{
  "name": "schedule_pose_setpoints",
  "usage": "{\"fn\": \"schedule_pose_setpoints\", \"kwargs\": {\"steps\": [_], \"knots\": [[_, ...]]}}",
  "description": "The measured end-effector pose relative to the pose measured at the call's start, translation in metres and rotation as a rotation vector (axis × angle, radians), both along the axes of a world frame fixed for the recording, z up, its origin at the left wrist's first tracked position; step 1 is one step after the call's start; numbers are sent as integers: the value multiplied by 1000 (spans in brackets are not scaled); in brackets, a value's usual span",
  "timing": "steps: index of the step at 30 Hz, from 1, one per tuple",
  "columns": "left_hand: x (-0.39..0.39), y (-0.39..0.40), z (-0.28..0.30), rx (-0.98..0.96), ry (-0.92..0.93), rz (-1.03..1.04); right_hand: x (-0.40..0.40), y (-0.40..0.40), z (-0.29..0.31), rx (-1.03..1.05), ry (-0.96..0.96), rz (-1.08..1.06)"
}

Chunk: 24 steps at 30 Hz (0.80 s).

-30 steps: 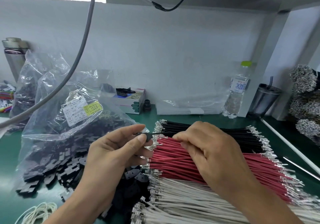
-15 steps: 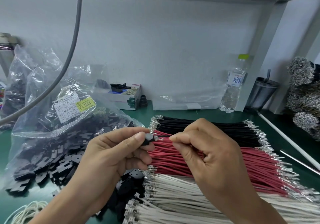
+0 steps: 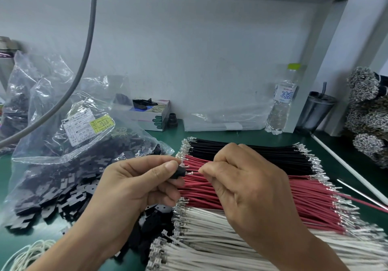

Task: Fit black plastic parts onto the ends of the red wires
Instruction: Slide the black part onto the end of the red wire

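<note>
My left hand (image 3: 138, 184) pinches a small black plastic part (image 3: 179, 172) between thumb and forefinger. My right hand (image 3: 243, 184) pinches a red wire near its silver terminal (image 3: 191, 173), whose tip sits right at the part's opening. Both hands hover over the bundle of red wires (image 3: 304, 203) lying between black wires (image 3: 252, 151) and white wires (image 3: 220, 235). Loose black parts (image 3: 63, 197) spill from a clear bag (image 3: 69, 136) on the left.
A water bottle (image 3: 282, 100), a dark tumbler (image 3: 315, 111) and a small box (image 3: 155, 113) stand along the back wall. Bundles of silver-ended wires (image 3: 369, 111) pile up at the right. A grey cable (image 3: 88, 39) hangs on the left. White cord (image 3: 27, 256) lies bottom left.
The black wire end near the part a second ago is gone; my right hand now brings a red wire's terminal up to the black part. The view has shifted slightly.
</note>
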<state>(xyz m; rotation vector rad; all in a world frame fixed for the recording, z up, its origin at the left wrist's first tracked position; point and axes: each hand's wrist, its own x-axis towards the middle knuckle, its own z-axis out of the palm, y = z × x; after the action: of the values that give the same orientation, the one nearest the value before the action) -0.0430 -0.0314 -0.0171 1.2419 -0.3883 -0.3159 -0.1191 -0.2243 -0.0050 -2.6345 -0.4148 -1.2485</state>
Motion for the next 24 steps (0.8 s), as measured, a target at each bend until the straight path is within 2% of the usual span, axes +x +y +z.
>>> {"fn": "schedule_pose_setpoints", "kwargs": {"steps": [4,5,8,10,12,16,24], "knots": [[-5,-6,1,-18,20,5,1,7,0,137,43,29],[-7,-7,2,10,-46,35,0,7,0,140,55,19],[-10,-6,2,216,-433,178,0,5,1,175,100,10],[-11,-5,1,283,-560,220,0,4,0,234,122,47],[-11,-4,0,318,-572,240,-1,2,0,230,123,51],[-11,-4,1,295,-468,182,-2,0,2,136,99,10],[-13,-5,0,256,-407,81,-3,4,-2,155,107,60]]}}
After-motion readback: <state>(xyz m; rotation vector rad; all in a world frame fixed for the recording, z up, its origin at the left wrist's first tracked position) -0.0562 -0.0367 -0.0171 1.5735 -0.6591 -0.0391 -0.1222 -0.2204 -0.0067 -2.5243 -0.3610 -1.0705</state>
